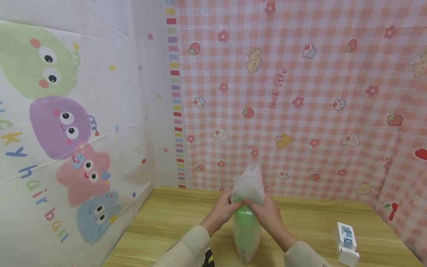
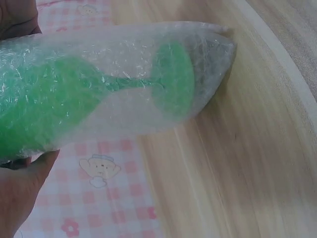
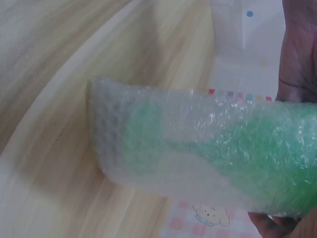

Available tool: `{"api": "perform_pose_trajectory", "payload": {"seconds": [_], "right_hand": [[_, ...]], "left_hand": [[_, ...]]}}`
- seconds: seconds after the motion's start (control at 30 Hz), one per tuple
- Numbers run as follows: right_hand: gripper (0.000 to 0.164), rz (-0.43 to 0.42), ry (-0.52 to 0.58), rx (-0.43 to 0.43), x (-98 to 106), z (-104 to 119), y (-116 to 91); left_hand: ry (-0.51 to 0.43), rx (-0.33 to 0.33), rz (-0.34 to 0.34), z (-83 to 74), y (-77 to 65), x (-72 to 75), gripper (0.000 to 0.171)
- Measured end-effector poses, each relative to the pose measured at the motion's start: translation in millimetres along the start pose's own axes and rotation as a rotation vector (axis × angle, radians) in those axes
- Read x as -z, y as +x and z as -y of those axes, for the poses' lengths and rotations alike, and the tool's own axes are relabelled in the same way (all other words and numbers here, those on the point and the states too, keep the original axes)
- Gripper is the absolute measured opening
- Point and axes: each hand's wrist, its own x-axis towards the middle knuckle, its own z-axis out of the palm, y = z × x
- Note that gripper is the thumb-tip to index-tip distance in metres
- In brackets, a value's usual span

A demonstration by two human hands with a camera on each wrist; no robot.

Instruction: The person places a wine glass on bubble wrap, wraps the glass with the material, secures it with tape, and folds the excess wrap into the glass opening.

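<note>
A green stemmed glass [image 2: 172,82] sits inside a clear bubble wrap bag [image 1: 248,181], upright over the wooden table in the head view. Its bowl is towards the top and its round foot towards the bag's lower end. My left hand [image 1: 222,207] grips the left side of the bag near the rim of the glass, and my right hand [image 1: 266,211] grips the right side. Both thumbs press the front of the wrap, close together. Above them the wrap's top end stands up loosely. In the right wrist view the foot of the glass [image 3: 142,141] shows blurred through the bubbles.
On the table [image 1: 310,218], at the right, lies a white box [image 1: 347,256] with a blue item [image 1: 347,237] in it. A black and yellow object [image 1: 208,257] is partly hidden by my left sleeve. Pink checked cloth [image 1: 300,122] hangs behind the table.
</note>
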Motion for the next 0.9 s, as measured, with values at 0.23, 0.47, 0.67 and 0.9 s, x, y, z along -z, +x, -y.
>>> {"api": "perform_pose_trajectory", "payload": {"seconds": [0.23, 0.47, 0.67, 0.9], "right_hand": [[0.054, -0.081, -0.013, 0.018, -6, 0, -5], [0.061, 0.017, -0.004, 0.042, -2, -2, -6], [0.050, 0.190, 0.124, 0.066, 10, -9, -4], [0.043, 0.146, 0.087, 0.057, 11, -12, 0]], "left_hand": [[0.045, 0.000, -0.079, 0.9, 2.4, -3.0, 0.039], [0.055, -0.050, -0.111, -3.1, 4.0, -2.3, 0.029], [0.050, -0.014, -0.115, -0.2, 5.0, 1.9, 0.027], [0.143, -0.036, -0.174, 5.1, 9.3, 1.2, 0.020]]}}
